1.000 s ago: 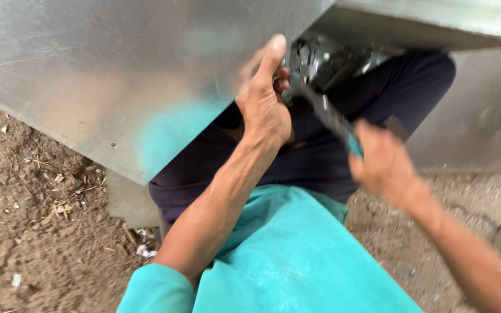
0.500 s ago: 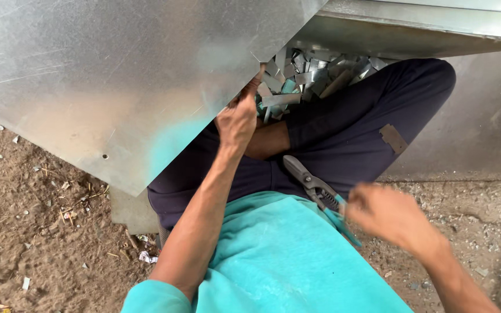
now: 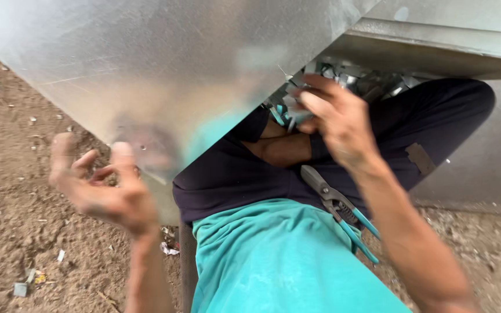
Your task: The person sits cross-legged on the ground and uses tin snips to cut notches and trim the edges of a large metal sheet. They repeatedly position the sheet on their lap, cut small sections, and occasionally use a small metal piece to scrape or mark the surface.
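A large galvanized metal sheet (image 3: 163, 64) slants over my lap. My left hand (image 3: 102, 188) hovers at its lower left corner with the fingers spread, holding nothing. Under the sheet's right edge, my right hand (image 3: 337, 122) reaches with fingers apart into a pile of shiny metal offcuts (image 3: 355, 78). Nothing clearly shows in its grip. Tin snips (image 3: 337, 208) with teal handles lie loose on my lap, against my dark trousers (image 3: 436, 116) and teal shirt (image 3: 279, 261).
Brown dirt ground (image 3: 13, 232) with small scraps and pebbles lies to the left. A second grey metal panel (image 3: 494, 168) stands at the right, with a folded metal edge (image 3: 436, 46) above my knee.
My left hand has left the offcuts and swung down left to the sheet's corner. My right hand has let go of the snips, which lie on my lap, and reached up to the offcuts.
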